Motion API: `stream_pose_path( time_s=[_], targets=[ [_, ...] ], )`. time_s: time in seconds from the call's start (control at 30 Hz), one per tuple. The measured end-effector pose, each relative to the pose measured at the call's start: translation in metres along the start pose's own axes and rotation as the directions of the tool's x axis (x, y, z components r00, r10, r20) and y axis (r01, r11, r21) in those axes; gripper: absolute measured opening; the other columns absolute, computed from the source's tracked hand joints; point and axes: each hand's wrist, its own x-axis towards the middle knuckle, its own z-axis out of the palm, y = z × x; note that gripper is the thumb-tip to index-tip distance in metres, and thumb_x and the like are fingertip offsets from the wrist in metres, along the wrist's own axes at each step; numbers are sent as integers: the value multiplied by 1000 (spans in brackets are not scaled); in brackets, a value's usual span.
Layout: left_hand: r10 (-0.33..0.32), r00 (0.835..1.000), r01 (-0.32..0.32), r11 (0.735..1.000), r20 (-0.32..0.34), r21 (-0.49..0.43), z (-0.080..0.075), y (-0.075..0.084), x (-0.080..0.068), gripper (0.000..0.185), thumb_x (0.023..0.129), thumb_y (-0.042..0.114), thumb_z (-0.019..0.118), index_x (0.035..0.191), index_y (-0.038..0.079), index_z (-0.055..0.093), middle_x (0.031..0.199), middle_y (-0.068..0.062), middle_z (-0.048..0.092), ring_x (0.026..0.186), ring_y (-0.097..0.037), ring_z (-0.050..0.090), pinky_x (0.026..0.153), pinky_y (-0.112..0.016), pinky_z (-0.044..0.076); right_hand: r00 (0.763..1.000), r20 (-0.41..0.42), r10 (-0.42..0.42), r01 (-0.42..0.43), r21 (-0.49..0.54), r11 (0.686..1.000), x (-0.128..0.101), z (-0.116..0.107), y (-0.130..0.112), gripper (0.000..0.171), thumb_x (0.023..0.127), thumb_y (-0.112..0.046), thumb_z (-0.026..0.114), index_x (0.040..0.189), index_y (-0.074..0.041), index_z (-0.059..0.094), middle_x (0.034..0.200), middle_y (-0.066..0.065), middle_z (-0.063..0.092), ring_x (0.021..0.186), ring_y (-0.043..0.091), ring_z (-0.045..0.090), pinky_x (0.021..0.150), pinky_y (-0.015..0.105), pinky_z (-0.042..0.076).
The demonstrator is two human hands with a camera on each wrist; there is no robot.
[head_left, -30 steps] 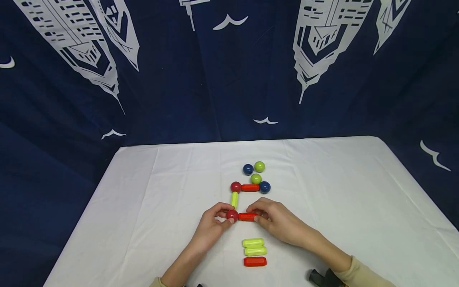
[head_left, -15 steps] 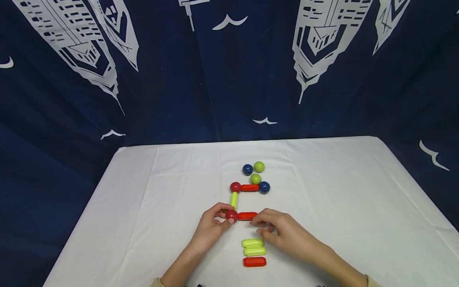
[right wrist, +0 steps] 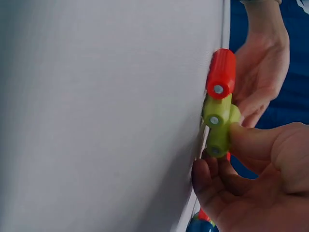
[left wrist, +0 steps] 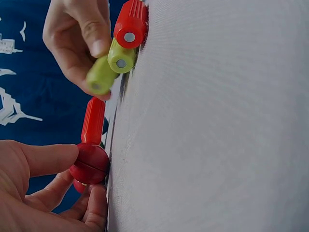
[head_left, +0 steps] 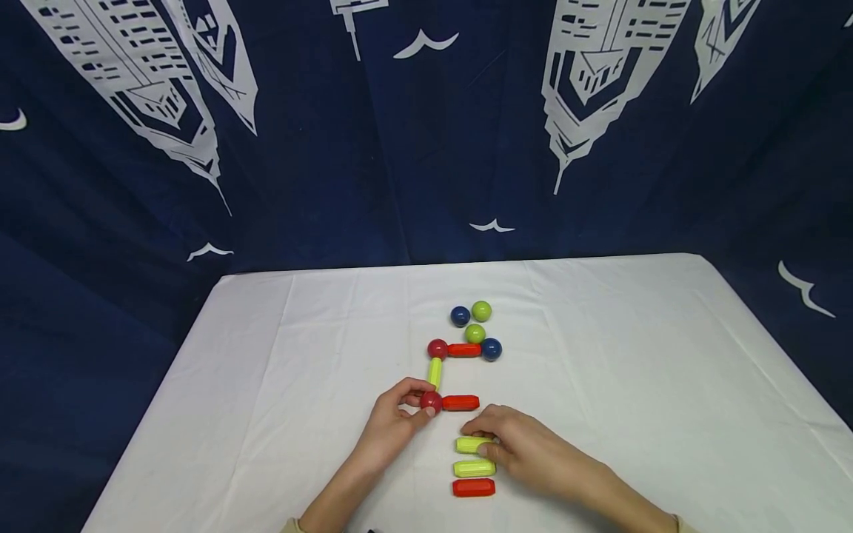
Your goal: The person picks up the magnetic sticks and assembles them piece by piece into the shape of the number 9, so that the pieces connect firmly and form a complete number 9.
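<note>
The left hand [head_left: 393, 418] pinches a red ball [head_left: 431, 401] between thumb and fingers, holding it down on the white tablecloth [head_left: 280, 385]. A red rod [head_left: 460, 403] sticks out from that ball toward the right, and a yellow-green rod [head_left: 435, 371] runs from the same ball away from the person to a second red ball [head_left: 437, 349]. From there another red rod [head_left: 464, 350] leads right to a blue ball [head_left: 491, 349], so the joined pieces make three sides of a square (the right side is open).

The right hand [head_left: 526, 448] lies just in front of that shape, its thumb and fingertips closed on the upper green rod [head_left: 472, 445], the farthest of three loose rods set in a short column. In the left wrist view this rod [left wrist: 100, 76] is tilted up out of the row, clamped by the fingers. Below it lie a lower green rod [head_left: 474, 468] and a loose red rod [head_left: 473, 488], both flat on the cloth and untouched.

Beyond the shape sit three loose balls close together: a green ball [head_left: 475, 333] just beside the far red rod, then a second blue ball [head_left: 460, 316] and a second green ball [head_left: 481, 311]. A dark blue printed curtain [head_left: 426, 133] hangs behind the table.
</note>
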Motion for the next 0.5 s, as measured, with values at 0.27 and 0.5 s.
stream_pose_path(
  time_s=[0.27,0.5],
  targets=[
    [-15,1000,15,1000,0,12,0,0,1,27,88,6,70,114,8,66,99,-2,62,93,-19,53,72,-27,44,984,-130,123,-84,273,958,0,-21,15,22,97,-9,60,119,-6,61,107,2,61,92,21,56,75,25,51],
    [-3,1000,3,1000,1,10,0,-1,1,27,87,6,70,114,8,66,98,-3,63,93,-19,53,72,-27,42,939,-206,276,-153,471,869,17,-31,33,31,94,-7,62,118,11,56,92,10,67,73,23,63,67,30,55]
  ],
)
